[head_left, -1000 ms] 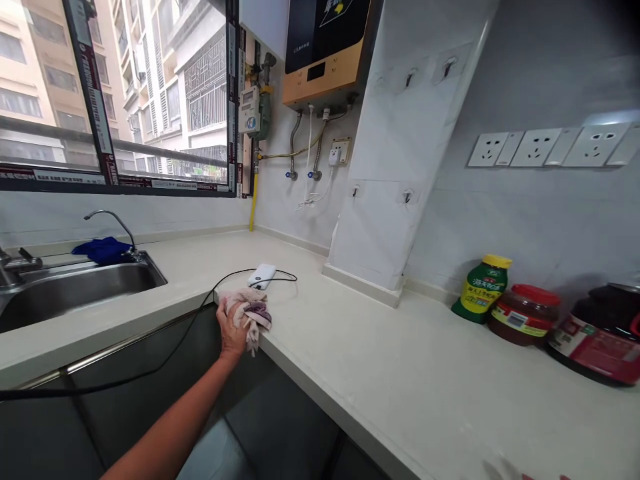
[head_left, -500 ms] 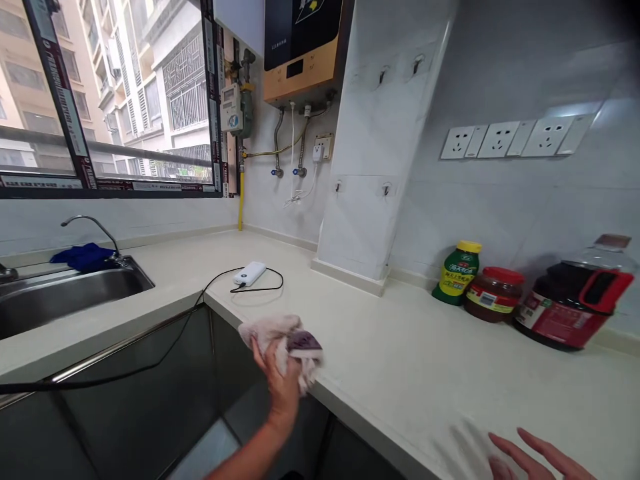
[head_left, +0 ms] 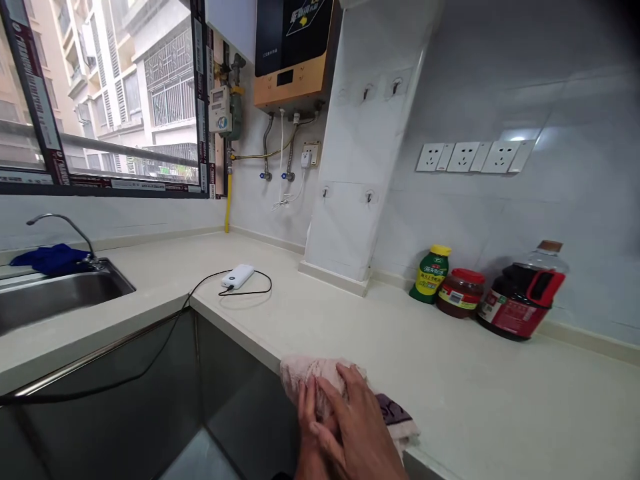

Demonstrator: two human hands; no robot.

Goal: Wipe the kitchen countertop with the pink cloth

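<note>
A pink towel with a dark purple patch lies bunched on the front edge of the counter, one part of it hanging over. My left hand is closed on it, partly covered by my other hand. From the right, my right hand overlaps the left and grips the towel too, its fingers bent into the folds. The palms and the underside of the towel are hidden.
On the pale counter, a white device trails a black cable over the front edge. A green bottle, a red-lidded jar and a large dark jug stand by the wall. Left is a sink with a blue cloth.
The towel has moved right and toward me along the counter edge with my left hand. My right hand, open and off to the right before, has come onto the towel. The view has shifted slightly right.
</note>
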